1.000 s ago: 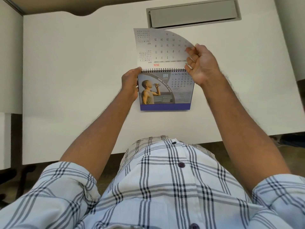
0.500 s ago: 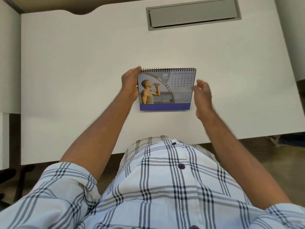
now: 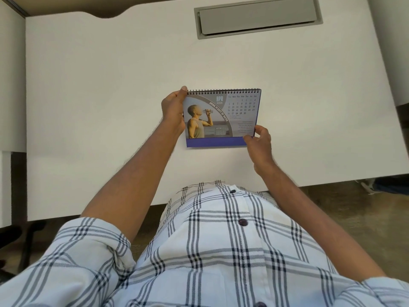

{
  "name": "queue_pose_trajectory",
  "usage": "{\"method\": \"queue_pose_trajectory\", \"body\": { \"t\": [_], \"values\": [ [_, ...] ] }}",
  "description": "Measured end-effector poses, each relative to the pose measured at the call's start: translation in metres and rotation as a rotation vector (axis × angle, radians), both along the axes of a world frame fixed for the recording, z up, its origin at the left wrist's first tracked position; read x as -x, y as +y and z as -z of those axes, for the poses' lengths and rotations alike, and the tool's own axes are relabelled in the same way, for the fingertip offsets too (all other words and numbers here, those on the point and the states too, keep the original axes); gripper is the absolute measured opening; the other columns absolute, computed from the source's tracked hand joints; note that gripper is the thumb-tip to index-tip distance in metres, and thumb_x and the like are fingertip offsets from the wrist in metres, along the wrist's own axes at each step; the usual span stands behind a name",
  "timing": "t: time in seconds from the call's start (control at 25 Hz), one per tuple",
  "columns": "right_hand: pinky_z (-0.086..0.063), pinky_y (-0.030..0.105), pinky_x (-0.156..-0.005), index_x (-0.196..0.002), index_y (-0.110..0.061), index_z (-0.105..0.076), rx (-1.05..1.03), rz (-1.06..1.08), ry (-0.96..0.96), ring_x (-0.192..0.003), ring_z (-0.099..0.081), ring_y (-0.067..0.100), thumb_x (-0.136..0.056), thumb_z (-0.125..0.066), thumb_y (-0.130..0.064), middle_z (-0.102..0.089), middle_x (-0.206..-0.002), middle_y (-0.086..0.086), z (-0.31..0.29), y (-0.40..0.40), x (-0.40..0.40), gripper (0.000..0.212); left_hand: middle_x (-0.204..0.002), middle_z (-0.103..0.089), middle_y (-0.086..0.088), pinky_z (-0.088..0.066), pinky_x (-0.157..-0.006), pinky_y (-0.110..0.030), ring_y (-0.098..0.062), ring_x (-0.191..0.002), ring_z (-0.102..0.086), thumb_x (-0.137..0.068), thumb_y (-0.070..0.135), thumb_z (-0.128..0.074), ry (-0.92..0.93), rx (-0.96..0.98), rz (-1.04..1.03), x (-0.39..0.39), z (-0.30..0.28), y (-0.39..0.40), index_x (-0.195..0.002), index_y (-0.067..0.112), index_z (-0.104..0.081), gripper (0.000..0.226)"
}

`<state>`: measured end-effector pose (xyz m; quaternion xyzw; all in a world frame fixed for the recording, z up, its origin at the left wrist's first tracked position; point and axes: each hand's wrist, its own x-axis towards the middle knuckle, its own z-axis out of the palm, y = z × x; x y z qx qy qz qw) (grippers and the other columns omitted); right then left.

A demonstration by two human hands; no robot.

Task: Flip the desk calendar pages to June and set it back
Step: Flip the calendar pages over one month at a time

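A spiral-bound desk calendar point(image 3: 223, 118) stands on the white desk point(image 3: 110, 96), its front page reading APR 2026 with a picture of a person drinking water and a blue band along the bottom. My left hand point(image 3: 173, 107) grips its left edge, thumb up near the spiral binding. My right hand point(image 3: 257, 140) pinches the lower right corner of the front page, thumb on the face and fingers at the edge.
A grey cable hatch point(image 3: 257, 16) is set into the desk behind the calendar. The desk's near edge runs just in front of my checked shirt point(image 3: 221, 251). White panels flank the desk on both sides.
The previous page went fully over the binding to the back. My right hand let it go, dropped down the right side, and now pinches the April page's lower right corner. The left hand stayed put.
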<state>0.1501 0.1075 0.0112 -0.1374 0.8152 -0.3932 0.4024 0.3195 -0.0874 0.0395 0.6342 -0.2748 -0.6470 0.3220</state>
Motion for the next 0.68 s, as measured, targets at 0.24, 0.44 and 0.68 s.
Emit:
{"method": "queue_pose_trajectory", "body": {
  "t": [0.24, 0.44, 0.68],
  "values": [
    [-0.049, 0.015, -0.082, -0.128, -0.019, -0.055, -0.028, 0.041, 0.004, -0.115, -0.055, 0.014, -0.093, -0.064, -0.016, -0.051, -0.135, 0.001, 0.001, -0.001, 0.008, 0.036, -0.077, -0.071, -0.002, -0.055, -0.065, -0.03, -0.017, -0.071, -0.064, -0.093, 0.03, -0.072, 0.013, -0.005, -0.021, -0.002, -0.002, 0.001, -0.081, 0.017, -0.071, 0.018],
    [-0.048, 0.011, -0.064, -0.096, -0.019, -0.062, 0.051, 0.082, 0.096, -0.087, -0.066, 0.011, -0.09, -0.074, -0.02, -0.07, -0.094, -0.003, -0.003, 0.003, 0.016, 0.014, -0.068, -0.071, 0.001, -0.055, -0.058, -0.026, -0.012, -0.062, -0.065, -0.094, 0.029, -0.071, 0.023, 0.01, -0.022, -0.003, -0.004, 0.003, -0.08, 0.015, -0.069, 0.02],
    [-0.055, 0.023, -0.075, -0.092, -0.027, -0.065, 0.058, 0.061, 0.121, -0.088, -0.074, 0.013, -0.088, -0.076, -0.021, -0.077, -0.089, -0.004, -0.01, 0.007, 0.024, 0.013, -0.089, -0.07, -0.002, -0.056, -0.061, -0.028, -0.017, -0.078, -0.066, -0.094, 0.029, -0.07, 0.05, 0.002, -0.033, -0.004, -0.005, 0.005, -0.1, 0.02, -0.064, 0.013]
  ]
}}
